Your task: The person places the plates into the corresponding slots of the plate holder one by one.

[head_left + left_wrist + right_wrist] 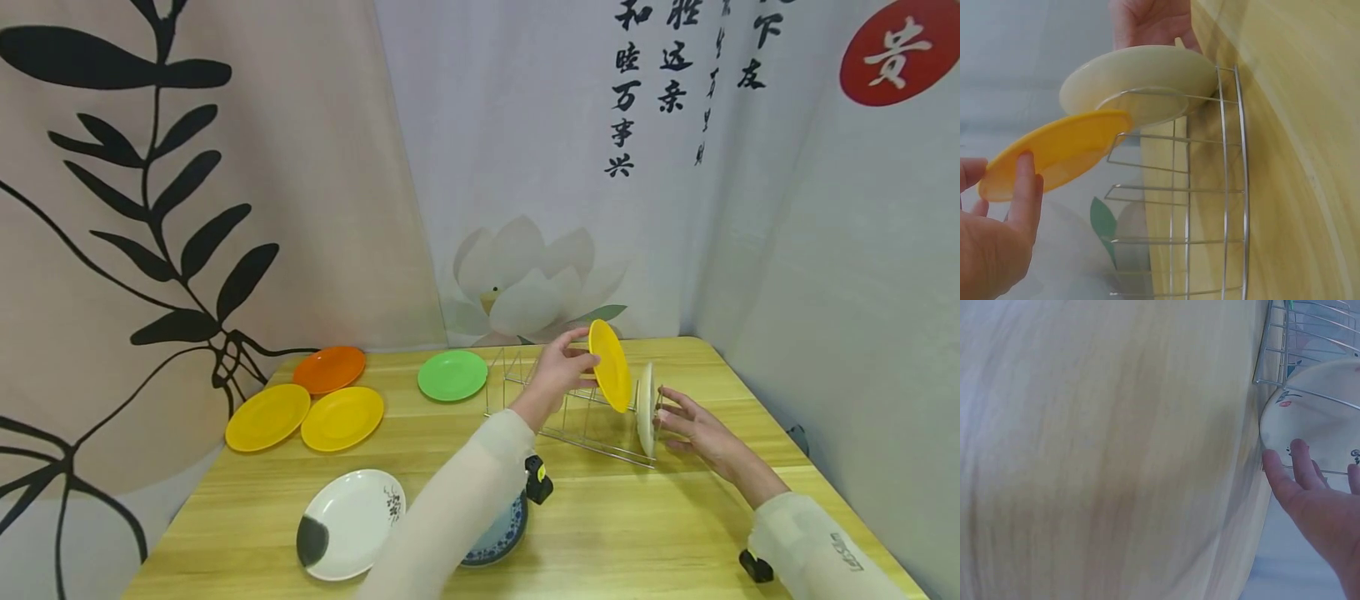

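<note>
My left hand (557, 375) pinches a yellow plate (611, 367) by its edge, thumb on one side and fingers on the other. The plate is tilted upright above the wire dish rack (592, 437). In the left wrist view the yellow plate (1063, 153) is beside a white plate (1141, 78). That white plate (646, 410) stands on edge at the rack's right end. My right hand (701, 433) is at its outer side with fingers spread. In the right wrist view, fingertips of the right hand (1319, 500) reach the white plate's patterned face (1316, 422).
A green plate (452, 375) lies left of the rack. Farther left are an orange plate (330, 369) and two yellow plates (342, 419). Nearer lie a white plate with a dark patch (352, 517) and a blue-rimmed dish (498, 537), partly hidden by my left sleeve.
</note>
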The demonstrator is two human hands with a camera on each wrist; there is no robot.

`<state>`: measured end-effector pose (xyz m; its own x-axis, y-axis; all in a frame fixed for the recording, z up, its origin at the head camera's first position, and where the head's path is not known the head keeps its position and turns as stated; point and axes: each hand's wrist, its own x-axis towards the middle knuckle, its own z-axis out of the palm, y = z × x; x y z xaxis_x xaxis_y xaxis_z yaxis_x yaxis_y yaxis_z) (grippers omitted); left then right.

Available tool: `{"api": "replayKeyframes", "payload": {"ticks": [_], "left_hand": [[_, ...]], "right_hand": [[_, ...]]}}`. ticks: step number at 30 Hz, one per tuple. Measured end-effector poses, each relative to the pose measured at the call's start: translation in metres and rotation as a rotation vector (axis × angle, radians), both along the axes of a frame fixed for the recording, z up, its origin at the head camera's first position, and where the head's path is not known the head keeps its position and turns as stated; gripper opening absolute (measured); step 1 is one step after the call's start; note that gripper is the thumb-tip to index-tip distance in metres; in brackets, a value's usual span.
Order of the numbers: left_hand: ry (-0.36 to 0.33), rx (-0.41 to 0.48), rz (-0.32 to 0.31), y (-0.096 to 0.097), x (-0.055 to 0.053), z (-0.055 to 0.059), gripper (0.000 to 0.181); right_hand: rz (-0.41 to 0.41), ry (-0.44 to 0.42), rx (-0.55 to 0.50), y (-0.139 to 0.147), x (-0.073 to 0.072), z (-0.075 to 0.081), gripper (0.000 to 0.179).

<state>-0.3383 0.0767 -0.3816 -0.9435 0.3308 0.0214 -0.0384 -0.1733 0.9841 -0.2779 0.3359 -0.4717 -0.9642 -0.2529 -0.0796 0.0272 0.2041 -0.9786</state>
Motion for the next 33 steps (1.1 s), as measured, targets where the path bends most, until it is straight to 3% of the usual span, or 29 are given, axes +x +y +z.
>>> {"api": "replayKeyframes", "payload": {"ticks": [9, 19, 25, 33], "left_hand": [[0.003, -0.011, -0.017, 0.012, 0.004, -0.009, 0.05], [-0.015, -0.041, 0.006, 0.025, 0.009, -0.02, 0.048], [-0.01, -0.058, 0.015, 0.021, 0.01, -0.025, 0.048], [0.003, -0.103, -0.018, 0.008, 0.008, -0.02, 0.051]], "right_hand": [[0.0, 0.003, -0.003, 0.001, -0.001, -0.001, 0.076], [-0.002, -0.01, -0.006, 0.0, -0.001, 0.001, 0.075], [-0.002, -0.013, -0.01, -0.002, 0.0, 0.003, 0.074], [-0.005, -0.013, -0.002, -0.002, 0.0, 0.003, 0.073]]}}
